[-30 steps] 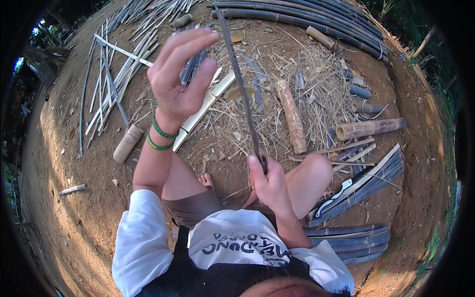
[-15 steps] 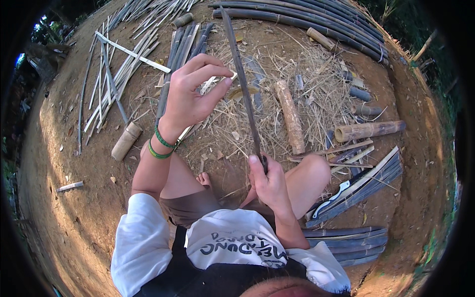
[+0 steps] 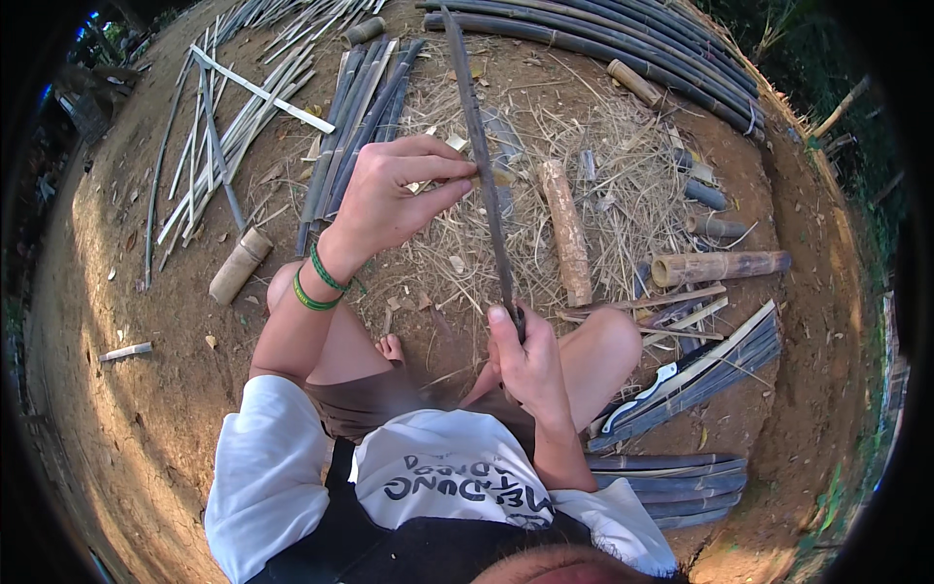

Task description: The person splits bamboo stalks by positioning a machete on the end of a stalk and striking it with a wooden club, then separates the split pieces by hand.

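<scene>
A long, narrow machete (image 3: 480,146) with a dark, stained blade points up and away from me. Its short dark handle is wrapped in my right hand (image 3: 532,365), the thumb lying along it. My left hand (image 3: 401,190), with green bands at the wrist, is closed in a pinch at the left edge of the blade, above its middle. Its fingertips meet the metal there; whether a thin shaving lies between them is too small to tell. Beyond the blade, a pale, scraped bamboo length (image 3: 566,234) rests on a litter of shavings (image 3: 623,175).
Dark bamboo poles (image 3: 603,39) lie across the back. Split strips (image 3: 209,146) spread at far left, near a short bamboo section (image 3: 240,266). On the right are a bamboo tube (image 3: 720,268), bundled dark slats (image 3: 700,380) with a white-handled knife (image 3: 639,397), and another slat bundle (image 3: 671,487).
My left hand has moved slightly right and down to the blade, its parted fingertips coming together. The right hand keeps its grip on the machete, nearly still.
</scene>
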`<action>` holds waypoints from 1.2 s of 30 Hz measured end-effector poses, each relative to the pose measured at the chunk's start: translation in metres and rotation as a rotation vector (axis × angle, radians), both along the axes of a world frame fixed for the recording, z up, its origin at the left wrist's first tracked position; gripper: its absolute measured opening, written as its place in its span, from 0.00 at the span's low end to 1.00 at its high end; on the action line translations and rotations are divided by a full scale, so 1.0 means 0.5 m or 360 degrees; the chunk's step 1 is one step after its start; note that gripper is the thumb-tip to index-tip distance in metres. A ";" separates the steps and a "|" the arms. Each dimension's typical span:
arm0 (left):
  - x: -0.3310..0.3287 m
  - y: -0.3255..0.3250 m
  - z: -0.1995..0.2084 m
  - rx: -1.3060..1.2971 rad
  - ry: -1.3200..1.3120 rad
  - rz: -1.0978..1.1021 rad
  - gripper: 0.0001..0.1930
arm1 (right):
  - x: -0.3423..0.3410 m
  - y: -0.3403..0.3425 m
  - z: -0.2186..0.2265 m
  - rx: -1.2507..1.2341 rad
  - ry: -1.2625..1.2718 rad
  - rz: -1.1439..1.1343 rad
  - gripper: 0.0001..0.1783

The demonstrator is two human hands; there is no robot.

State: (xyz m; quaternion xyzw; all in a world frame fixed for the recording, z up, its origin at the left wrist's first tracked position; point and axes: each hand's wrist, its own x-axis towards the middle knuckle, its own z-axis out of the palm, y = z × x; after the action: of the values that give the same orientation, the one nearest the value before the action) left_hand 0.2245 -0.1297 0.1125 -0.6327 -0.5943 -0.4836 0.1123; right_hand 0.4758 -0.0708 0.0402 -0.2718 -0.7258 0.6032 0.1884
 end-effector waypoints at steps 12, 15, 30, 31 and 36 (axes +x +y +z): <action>-0.024 0.028 0.244 0.0623 0.1006 0.0122 0.16 | -0.005 -0.018 0.007 0.0020 -0.0087 -0.0059 0.23; -0.027 0.070 0.357 0.0813 0.1510 0.0175 0.31 | -0.003 -0.020 0.022 0.0074 -0.0095 -0.0065 0.23; -0.042 0.223 0.249 0.0037 0.1392 0.0145 0.38 | -0.016 -0.017 0.073 0.0353 -0.0146 -0.0092 0.23; -0.063 0.226 0.203 -0.0310 0.1609 0.0132 0.38 | -0.016 -0.015 0.078 0.0353 -0.0156 -0.0070 0.23; -0.012 0.188 0.399 0.0715 0.1507 0.0105 0.37 | -0.017 -0.009 0.067 0.0226 -0.0208 -0.0130 0.25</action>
State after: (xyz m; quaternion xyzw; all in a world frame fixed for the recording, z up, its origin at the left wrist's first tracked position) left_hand 0.2184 -0.0355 0.3117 -0.7232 -0.3799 -0.2564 0.5166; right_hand 0.4673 -0.0752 0.0735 -0.3259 -0.7657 0.5231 0.1840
